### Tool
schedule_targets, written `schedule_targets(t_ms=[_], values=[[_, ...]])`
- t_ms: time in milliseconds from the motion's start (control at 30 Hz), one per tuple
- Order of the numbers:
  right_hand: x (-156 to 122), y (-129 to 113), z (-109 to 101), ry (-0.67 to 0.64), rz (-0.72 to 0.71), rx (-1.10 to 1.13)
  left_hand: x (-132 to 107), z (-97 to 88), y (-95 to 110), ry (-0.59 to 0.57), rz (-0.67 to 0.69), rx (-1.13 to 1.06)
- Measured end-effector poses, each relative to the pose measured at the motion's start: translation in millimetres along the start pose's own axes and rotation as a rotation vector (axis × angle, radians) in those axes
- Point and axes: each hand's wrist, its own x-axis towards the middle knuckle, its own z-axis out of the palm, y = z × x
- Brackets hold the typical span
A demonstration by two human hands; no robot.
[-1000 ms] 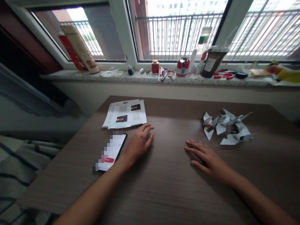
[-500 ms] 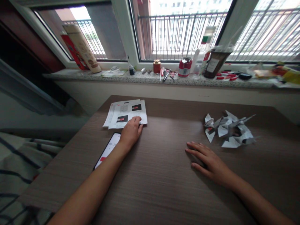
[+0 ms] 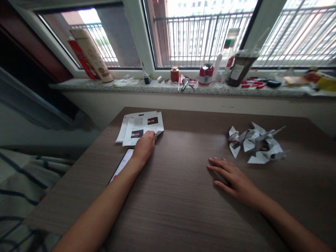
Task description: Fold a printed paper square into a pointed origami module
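Observation:
At the far left of the table, printed sheets of paper (image 3: 132, 126) lie in a loose stack. My left hand (image 3: 144, 146) pinches the near right corner of the top sheet, and that corner bends up. Partly under my left forearm lies a phone (image 3: 123, 163) with its screen lit. My right hand (image 3: 231, 178) rests on the tabletop with its fingers spread, holding nothing. Beyond it stand several folded paper figures (image 3: 258, 143), bunched together, made of similar printed paper.
The brown wooden table (image 3: 178, 206) reaches up to the wall below a window. Along the stone sill (image 3: 126, 89) stand a red can (image 3: 206, 74), a dark lidded cup (image 3: 240, 70), a clear bottle (image 3: 225, 57) and a beige cylinder (image 3: 91, 54). Striped fabric (image 3: 18, 199) lies at left.
My left hand has closed on the corner of the top sheet and drawn slightly left and nearer, curling the corner upward. My right hand stays in place.

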Motion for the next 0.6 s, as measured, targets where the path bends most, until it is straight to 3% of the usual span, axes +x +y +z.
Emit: schedule_targets(t_ms=[600], values=[[0.7, -2.0, -1.2, -0.019, 0.001, -0.030, 16.1, -7.2, -16.1, 0.041, 0.012, -0.100]])
